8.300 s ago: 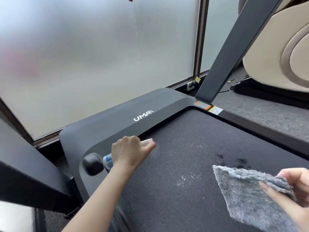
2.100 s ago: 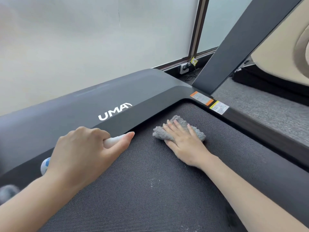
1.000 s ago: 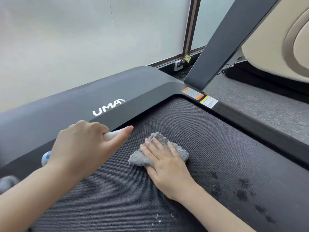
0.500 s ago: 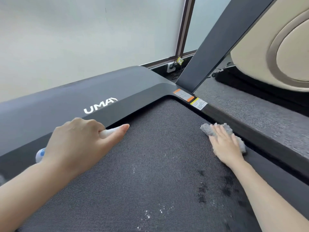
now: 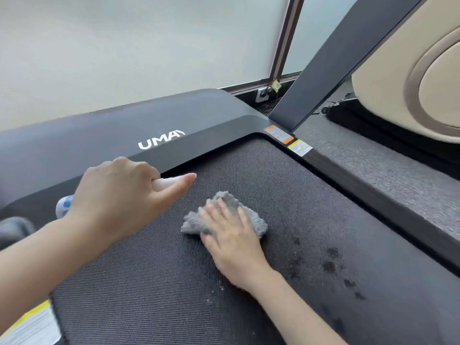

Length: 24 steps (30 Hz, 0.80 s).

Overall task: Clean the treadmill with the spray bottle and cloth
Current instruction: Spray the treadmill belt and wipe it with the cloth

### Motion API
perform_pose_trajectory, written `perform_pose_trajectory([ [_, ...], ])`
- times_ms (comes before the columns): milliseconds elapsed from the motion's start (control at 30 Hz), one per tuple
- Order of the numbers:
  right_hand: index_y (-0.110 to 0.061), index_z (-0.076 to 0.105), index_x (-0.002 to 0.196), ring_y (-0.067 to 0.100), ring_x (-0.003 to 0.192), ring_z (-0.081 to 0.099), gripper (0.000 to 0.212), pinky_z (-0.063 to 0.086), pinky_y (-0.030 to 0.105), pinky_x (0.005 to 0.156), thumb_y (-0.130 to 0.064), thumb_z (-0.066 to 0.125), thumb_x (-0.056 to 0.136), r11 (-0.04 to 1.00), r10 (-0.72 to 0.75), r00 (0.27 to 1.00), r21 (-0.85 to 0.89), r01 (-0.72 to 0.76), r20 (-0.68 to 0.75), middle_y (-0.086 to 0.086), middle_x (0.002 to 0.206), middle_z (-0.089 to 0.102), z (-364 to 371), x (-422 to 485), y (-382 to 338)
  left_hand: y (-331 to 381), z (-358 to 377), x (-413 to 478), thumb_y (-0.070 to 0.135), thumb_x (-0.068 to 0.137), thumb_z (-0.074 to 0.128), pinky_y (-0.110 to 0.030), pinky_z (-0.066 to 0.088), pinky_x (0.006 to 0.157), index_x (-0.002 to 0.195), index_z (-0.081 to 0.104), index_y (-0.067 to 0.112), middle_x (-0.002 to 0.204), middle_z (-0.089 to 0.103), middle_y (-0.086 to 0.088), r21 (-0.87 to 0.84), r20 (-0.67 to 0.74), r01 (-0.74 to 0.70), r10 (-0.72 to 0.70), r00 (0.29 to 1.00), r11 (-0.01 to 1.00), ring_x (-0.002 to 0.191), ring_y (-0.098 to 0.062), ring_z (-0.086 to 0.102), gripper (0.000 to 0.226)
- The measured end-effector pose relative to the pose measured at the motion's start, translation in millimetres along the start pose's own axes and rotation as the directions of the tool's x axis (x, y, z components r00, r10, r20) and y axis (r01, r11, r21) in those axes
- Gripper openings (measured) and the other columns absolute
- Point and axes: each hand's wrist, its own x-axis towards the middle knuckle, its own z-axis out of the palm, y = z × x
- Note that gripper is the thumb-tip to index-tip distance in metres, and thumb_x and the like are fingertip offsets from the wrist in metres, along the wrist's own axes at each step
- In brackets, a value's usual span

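The treadmill's dark belt point(image 5: 154, 282) fills the lower view, with its black front cover point(image 5: 99, 143) marked UMAY behind. My left hand point(image 5: 119, 197) grips a white spray bottle point(image 5: 165, 182) lying sideways near the belt's front edge; its blue-labelled end point(image 5: 63, 204) pokes out behind my wrist. My right hand point(image 5: 229, 235) presses flat on a crumpled grey cloth point(image 5: 231, 204) in the middle of the belt, fingers straight. Dark wet spots point(image 5: 328, 265) and small white flecks point(image 5: 216, 290) mark the belt to the right of and below that hand.
A black slanted upright point(image 5: 336, 58) rises from the treadmill's right front corner. Grey carpet point(image 5: 373, 160) runs along the right rail point(image 5: 373, 192). A beige massage chair point(image 5: 410, 70) stands at the far right. Frosted glass panels point(image 5: 124, 46) and a floor socket point(image 5: 262, 93) lie behind.
My right hand has slid the cloth left from the belt's right edge back to the middle. My left hand with the bottle has stayed in place.
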Motion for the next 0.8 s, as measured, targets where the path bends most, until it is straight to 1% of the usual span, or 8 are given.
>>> perform_pose_trajectory([
  [67,-0.028,0.021,0.150,0.009,0.146,0.001,0.053,-0.005,0.040,0.116,-0.043,0.023,0.099,0.985,-0.169,0.986,-0.040,0.169,0.004,-0.008,0.158,0.016,15.2,-18.9,-23.2,-6.4,1.5,-4.0,0.087,0.076,0.020,-0.026,0.033,0.045,0.042,0.037,0.011,0.038,0.042,-0.003,0.006,-0.007,0.014,-0.014,1.000,1.000,0.041,-0.020,0.047,0.085],
  [167,-0.030,0.026,0.148,0.007,0.146,0.008,0.052,0.001,0.039,0.116,-0.044,0.024,0.098,0.979,-0.191,0.982,-0.078,0.190,-0.009,-0.010,0.156,0.021,14.3,-27.8,-7.2,-12.6,3.7,-12.1,0.087,0.075,0.022,-0.025,0.030,0.044,0.040,0.037,0.011,0.037,0.042,-0.002,0.031,-0.028,0.029,-0.028,0.999,0.999,0.040,-0.019,0.046,0.085],
  [300,-0.035,0.012,0.150,-0.007,0.139,-0.015,0.051,-0.008,0.036,0.118,-0.040,0.023,0.100,0.997,0.036,0.999,-0.074,-0.038,-0.028,-0.023,0.151,-0.006,-13.4,-8.9,57.7,-18.5,2.7,-23.1,0.083,0.075,0.028,-0.027,0.026,0.046,0.039,0.032,0.014,0.037,0.038,-0.001,0.003,-0.020,0.050,-0.050,0.999,0.999,0.041,-0.020,0.045,0.078],
  [367,-0.034,0.015,0.150,-0.001,0.143,-0.007,0.050,-0.002,0.037,0.119,-0.041,0.021,0.101,0.975,0.187,0.981,-0.110,-0.192,-0.057,-0.019,0.156,0.002,-29.2,-4.2,108.3,-22.7,0.8,-27.6,0.087,0.074,0.024,-0.025,0.024,0.045,0.039,0.032,0.013,0.036,0.037,0.000,0.020,-0.035,0.057,-0.056,0.998,0.998,0.041,-0.019,0.044,0.082],
  [467,-0.025,0.023,0.148,0.015,0.144,0.015,0.060,0.013,0.046,0.117,-0.050,0.011,0.095,0.884,0.423,0.899,-0.166,-0.438,-0.116,-0.008,0.157,0.020,-52.7,-15.1,175.9,-25.5,-1.1,-34.1,0.084,0.070,0.018,-0.025,0.023,0.045,0.038,0.034,0.013,0.036,0.039,-0.001,0.023,-0.039,0.080,-0.079,0.996,0.997,0.042,-0.019,0.045,0.080],
  [567,-0.018,0.017,0.152,0.014,0.146,0.008,0.054,0.006,0.042,0.119,-0.039,0.018,0.101,0.770,0.603,0.791,-0.180,-0.612,-0.108,-0.003,0.160,0.011,-61.2,-28.0,208.3,-26.5,-2.9,-42.1,0.085,0.068,0.017,-0.025,0.024,0.045,0.038,0.034,0.012,0.036,0.040,-0.001,0.031,-0.023,0.074,-0.074,0.997,0.997,0.042,-0.019,0.046,0.080],
  [700,-0.017,0.012,0.152,0.013,0.147,0.000,0.053,0.001,0.042,0.119,-0.036,0.019,0.102,0.714,0.686,0.721,-0.099,-0.693,-0.094,-0.001,0.160,0.004,-55.7,-11.9,190.0,-33.4,-7.1,-53.4,0.087,0.065,0.013,-0.026,0.026,0.046,0.039,0.037,0.012,0.038,0.042,0.000,0.075,0.001,0.070,-0.070,0.998,0.995,0.045,-0.019,0.048,0.083],
  [800,-0.019,0.009,0.152,0.013,0.147,-0.004,0.053,-0.003,0.041,0.119,-0.036,0.020,0.103,0.840,0.539,0.842,-0.053,-0.540,-0.036,-0.001,0.160,0.002,-44.2,16.5,121.9,-40.2,-9.9,-54.7,0.086,0.067,0.015,-0.026,0.028,0.046,0.041,0.036,0.012,0.039,0.044,-0.001,0.069,-0.012,0.057,-0.056,0.998,0.996,0.045,-0.019,0.049,0.081],
])
